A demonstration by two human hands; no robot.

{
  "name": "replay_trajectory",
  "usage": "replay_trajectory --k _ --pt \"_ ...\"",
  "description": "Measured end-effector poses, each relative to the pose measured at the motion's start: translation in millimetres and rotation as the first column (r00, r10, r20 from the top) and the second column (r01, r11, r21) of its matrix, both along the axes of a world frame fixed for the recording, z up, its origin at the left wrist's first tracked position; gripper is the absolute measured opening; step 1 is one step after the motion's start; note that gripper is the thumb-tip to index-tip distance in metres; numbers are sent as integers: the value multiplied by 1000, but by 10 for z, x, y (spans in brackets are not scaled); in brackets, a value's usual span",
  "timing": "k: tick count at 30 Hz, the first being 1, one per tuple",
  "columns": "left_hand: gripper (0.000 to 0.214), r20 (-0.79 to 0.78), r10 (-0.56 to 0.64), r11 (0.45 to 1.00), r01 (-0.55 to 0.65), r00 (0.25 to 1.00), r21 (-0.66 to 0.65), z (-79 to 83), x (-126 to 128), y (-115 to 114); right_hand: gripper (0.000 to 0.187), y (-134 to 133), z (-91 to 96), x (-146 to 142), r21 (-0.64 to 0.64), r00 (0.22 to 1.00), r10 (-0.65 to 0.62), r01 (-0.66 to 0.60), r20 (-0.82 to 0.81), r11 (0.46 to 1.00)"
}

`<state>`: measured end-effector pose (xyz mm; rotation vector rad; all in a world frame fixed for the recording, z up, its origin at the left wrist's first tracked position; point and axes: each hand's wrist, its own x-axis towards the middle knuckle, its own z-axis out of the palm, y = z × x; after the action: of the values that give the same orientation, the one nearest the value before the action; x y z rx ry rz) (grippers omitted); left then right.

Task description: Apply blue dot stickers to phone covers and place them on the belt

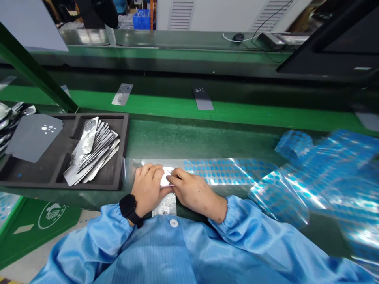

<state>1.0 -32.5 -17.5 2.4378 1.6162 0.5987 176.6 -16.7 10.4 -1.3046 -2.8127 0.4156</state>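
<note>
A shiny silver phone back cover [165,206] lies lengthwise in front of my body, its upper end between my hands. My left hand [149,184], below a black watch, is closed around the left side of that end. My right hand [193,190] has its thumb and index finger pinched together over the round outline on the cover. Whatever sits in that pinch is too small and covered to make out. Just beyond both hands, a clear strip with rows of blue round stickers [222,170] stretches to the right.
At left, a dark divided tray [126,152] holds a fanned stack of silver covers [94,152] and grey covers [35,136]. Crumpled clear film with blue dots [331,177] heaps at right. Across the green belt [160,98] lie a silver cover [122,94] and a grey cover [203,98].
</note>
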Motion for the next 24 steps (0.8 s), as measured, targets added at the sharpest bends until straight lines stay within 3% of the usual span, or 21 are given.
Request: replay_trajectory --k 4,10,13,17,21,24 --pt "44 17 -4 1000 4 1000 16 -13 0 -1 25 3 3 0 8 998 48 -48 26 999" --pt "45 38 11 1000 -11 999 20 -20 4 0 27 -13 -12 13 3 1000 23 -23 -18 1000" --pt "45 43 6 999 -8 999 41 -30 -1 0 24 40 2 16 -66 996 0 -6 -90 998" --pt "42 65 1 990 -10 998 140 -46 4 -11 24 179 72 -46 -170 971 -162 132 -175 977" --pt "44 82 89 959 -108 993 264 -93 27 -28 22 289 177 -151 -250 963 -258 230 -83 940" --pt "55 176 137 930 -188 975 316 -150 30 -23 18 501 249 -201 -395 946 -283 202 -159 896"
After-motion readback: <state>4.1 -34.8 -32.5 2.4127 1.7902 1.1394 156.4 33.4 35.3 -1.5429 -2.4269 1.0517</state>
